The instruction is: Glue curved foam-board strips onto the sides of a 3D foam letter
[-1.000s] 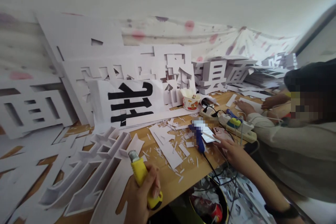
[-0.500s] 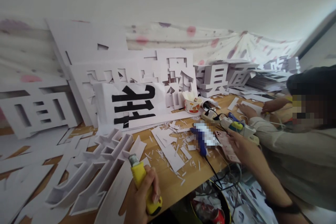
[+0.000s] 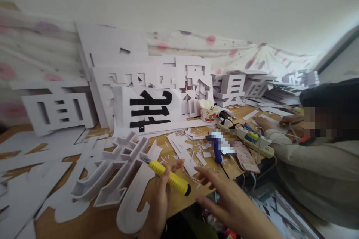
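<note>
My left hand point(image 3: 160, 198) grips a yellow utility knife point(image 3: 168, 177) by its handle, the blade end pointing up-left over a white foam-board character point(image 3: 112, 171) lying on the wooden table point(image 3: 182, 198). My right hand point(image 3: 224, 199) hovers just right of the knife's black butt end, fingers spread, holding nothing. A pink phone point(image 3: 246, 157) lies on the table farther right, beside a blue glue gun point(image 3: 215, 147).
Large white cut-out characters point(image 3: 58, 108) lean against the wall, one sheet printed with a black character point(image 3: 148, 108). Paper scraps point(image 3: 185, 149) litter the table. A cup point(image 3: 208, 112) and power strip point(image 3: 256, 143) stand behind. Another person in a pale sleeve point(image 3: 308, 164) works at the right.
My right hand left the pink phone and came back toward the knife. My left hand tilted the knife from upright to slanting. The camera shifted right and down.
</note>
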Available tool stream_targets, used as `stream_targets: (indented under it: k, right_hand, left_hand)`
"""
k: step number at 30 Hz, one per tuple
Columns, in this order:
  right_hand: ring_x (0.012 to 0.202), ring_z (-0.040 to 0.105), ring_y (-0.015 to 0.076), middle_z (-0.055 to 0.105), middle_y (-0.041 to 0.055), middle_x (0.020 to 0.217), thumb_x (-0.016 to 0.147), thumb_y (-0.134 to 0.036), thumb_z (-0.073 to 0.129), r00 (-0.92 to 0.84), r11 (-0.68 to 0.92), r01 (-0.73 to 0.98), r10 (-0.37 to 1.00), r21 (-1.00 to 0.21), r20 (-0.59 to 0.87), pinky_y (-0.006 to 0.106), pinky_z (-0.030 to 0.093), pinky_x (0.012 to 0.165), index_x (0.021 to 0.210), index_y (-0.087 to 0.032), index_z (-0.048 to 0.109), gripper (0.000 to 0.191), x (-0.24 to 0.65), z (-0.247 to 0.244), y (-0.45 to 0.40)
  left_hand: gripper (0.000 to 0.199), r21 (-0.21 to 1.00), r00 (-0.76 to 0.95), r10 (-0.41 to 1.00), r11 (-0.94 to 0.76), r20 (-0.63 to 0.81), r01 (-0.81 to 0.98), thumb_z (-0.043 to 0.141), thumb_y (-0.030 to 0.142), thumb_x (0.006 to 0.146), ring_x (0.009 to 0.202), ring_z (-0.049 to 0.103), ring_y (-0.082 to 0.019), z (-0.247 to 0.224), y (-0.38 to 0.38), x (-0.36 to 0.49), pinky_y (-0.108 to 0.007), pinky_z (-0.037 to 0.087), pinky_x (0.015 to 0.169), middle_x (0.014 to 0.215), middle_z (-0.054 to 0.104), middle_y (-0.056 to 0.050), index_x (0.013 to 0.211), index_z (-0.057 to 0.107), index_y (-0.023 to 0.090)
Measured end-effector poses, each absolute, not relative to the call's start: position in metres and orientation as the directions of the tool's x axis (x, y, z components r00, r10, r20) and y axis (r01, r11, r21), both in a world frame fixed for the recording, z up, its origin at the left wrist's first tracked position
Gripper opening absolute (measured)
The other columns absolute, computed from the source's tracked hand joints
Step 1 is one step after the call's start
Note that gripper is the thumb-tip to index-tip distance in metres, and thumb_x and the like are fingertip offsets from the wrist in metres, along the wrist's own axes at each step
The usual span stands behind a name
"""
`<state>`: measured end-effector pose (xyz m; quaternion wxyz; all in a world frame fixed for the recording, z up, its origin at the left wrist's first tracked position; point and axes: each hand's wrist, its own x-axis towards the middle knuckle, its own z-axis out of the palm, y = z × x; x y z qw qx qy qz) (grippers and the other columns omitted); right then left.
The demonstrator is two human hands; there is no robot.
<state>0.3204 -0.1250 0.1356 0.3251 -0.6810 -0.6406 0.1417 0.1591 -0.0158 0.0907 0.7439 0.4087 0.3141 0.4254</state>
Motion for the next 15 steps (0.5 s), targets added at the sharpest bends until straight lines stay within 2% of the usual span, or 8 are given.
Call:
stream_targets:
  k: [3,6,9,12,14,15]
  right_hand:
    - [0.092,0.068,0.0236,0.071,0.0056,0.109,0.082,-0.029,0.068,0.049,0.115,0.633,0.981,-0.766,0.188,0.038,0.057,0.084,0.142,-0.032,0.048,0.063,0.282,0.112,-0.103]
    - [0.107,0.066,0.0245,0.065,0.0089,0.127,0.087,-0.023,0.057,0.053,0.136,0.492,0.981,-0.860,0.185,0.039,0.056,0.090,0.150,-0.032,0.036,0.066,0.260,0.087,-0.093]
    - [0.134,0.049,0.0283,0.050,0.0110,0.147,0.092,-0.027,0.052,0.048,0.117,0.372,0.988,-0.921,0.145,0.045,0.048,0.106,0.154,-0.031,0.030,0.065,0.253,0.070,-0.091]
    - [0.145,0.034,0.0281,0.043,0.0100,0.153,0.093,-0.036,0.055,0.076,0.078,0.256,0.992,-0.963,0.101,0.049,0.032,0.118,0.153,-0.030,0.032,0.064,0.255,0.067,-0.090]
    - [0.142,0.039,0.0276,0.046,0.0099,0.151,0.092,-0.041,0.059,0.110,0.065,0.146,0.991,-0.987,0.081,0.049,0.031,0.118,0.151,-0.030,0.035,0.064,0.259,0.070,-0.088]
    - [0.136,0.046,0.0274,0.051,0.0103,0.146,0.092,-0.043,0.060,0.109,0.062,0.074,0.992,-0.995,0.070,0.049,0.036,0.115,0.148,-0.030,0.039,0.061,0.261,0.072,-0.086]
  left_hand:
    - [0.058,0.925,0.408,0.909,0.220,-0.080,-0.310,0.060,0.067,0.082,0.124,0.056,-0.030,0.094,-0.021,0.150,-0.040,0.038,0.110,0.125,0.066,-0.014,0.109,0.069,0.016]
    - [0.051,0.962,0.369,0.928,0.147,-0.053,-0.230,0.057,0.059,0.088,0.124,0.056,-0.027,0.097,-0.026,0.142,-0.037,0.040,0.108,0.129,0.064,-0.014,0.119,0.063,0.019]
    - [0.048,0.987,0.405,0.914,0.091,-0.030,-0.134,0.060,0.053,0.089,0.121,0.059,-0.026,0.101,-0.026,0.138,-0.034,0.044,0.104,0.129,0.065,-0.014,0.124,0.060,0.020]
    - [0.045,0.997,0.476,0.879,0.062,-0.033,-0.045,0.062,0.047,0.089,0.120,0.060,-0.029,0.106,-0.022,0.134,-0.037,0.046,0.101,0.126,0.067,-0.014,0.126,0.062,0.020]
    - [0.046,1.000,0.509,0.860,0.028,-0.021,-0.007,0.060,0.043,0.091,0.125,0.057,-0.030,0.110,-0.017,0.128,-0.040,0.044,0.105,0.132,0.064,-0.014,0.132,0.061,0.021]
    - [0.046,1.000,0.499,0.867,-0.003,-0.002,0.009,0.059,0.042,0.092,0.127,0.056,-0.029,0.111,-0.013,0.124,-0.041,0.042,0.107,0.136,0.062,-0.013,0.134,0.060,0.023]
